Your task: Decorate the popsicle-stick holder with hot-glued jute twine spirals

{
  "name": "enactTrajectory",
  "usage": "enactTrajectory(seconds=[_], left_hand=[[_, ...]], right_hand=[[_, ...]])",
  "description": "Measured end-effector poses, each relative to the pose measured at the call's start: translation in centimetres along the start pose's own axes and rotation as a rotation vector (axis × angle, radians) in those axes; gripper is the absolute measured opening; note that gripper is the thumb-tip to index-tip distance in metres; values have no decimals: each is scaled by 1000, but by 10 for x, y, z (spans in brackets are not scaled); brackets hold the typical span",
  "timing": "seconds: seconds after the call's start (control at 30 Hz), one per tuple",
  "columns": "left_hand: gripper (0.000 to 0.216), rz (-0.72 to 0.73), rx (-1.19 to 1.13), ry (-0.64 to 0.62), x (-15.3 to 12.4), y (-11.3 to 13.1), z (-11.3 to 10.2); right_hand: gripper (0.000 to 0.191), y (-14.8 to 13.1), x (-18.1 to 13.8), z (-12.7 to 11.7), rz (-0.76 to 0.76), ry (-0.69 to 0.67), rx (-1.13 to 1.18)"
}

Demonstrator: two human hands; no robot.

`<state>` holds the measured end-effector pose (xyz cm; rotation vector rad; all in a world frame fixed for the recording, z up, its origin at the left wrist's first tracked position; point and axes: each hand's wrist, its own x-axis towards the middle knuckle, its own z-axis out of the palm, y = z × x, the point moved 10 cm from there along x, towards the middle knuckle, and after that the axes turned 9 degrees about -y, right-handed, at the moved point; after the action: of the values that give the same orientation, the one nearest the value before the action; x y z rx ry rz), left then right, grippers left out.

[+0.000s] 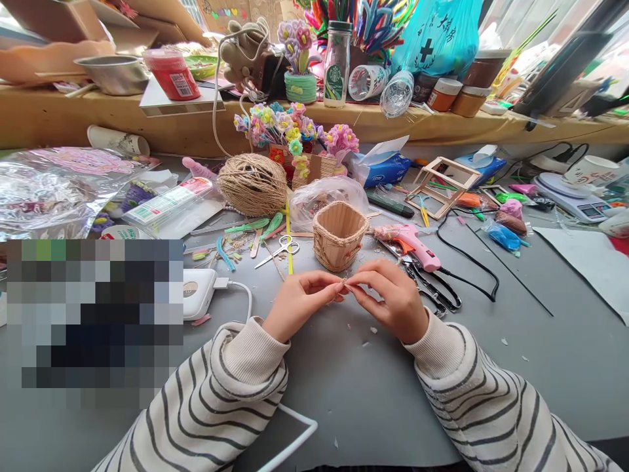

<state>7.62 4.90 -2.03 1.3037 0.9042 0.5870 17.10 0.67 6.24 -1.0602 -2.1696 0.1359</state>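
Observation:
My left hand (297, 303) and my right hand (390, 295) meet above the grey table, fingertips pinched together on a short piece of jute twine (344, 286). Just behind them stands a small basket of wooden sticks (339, 235), wrapped with twine round its rim and base. A ball of jute twine (252, 184) lies behind it to the left. Small scissors (281, 250) lie left of the basket. A pink glue gun (407, 240) lies to its right, beside black-handled scissors (435, 292).
A white power bank (198, 293) with a cable lies at the left, next to a blurred patch. Pipe-cleaner flowers (293, 136), a tissue pack (386, 168), a wooden frame (445, 185) and a kitchen scale (572, 195) crowd the back. A cluttered shelf runs behind.

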Motion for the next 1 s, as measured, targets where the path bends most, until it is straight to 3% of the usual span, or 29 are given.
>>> enactTrajectory(seconds=[0.3, 0.47, 0.63, 1.0], left_hand=[[19, 48, -46, 12, 0, 7, 1], [39, 126, -99, -42, 1, 11, 6], [21, 109, -18, -20, 0, 14, 5], [20, 71, -129, 59, -1, 5, 2]], right_hand=[[8, 4, -1, -2, 35, 18, 58], [9, 6, -1, -1, 57, 5, 76], [9, 6, -2, -4, 51, 28, 69], [8, 4, -4, -3, 77, 88, -15]])
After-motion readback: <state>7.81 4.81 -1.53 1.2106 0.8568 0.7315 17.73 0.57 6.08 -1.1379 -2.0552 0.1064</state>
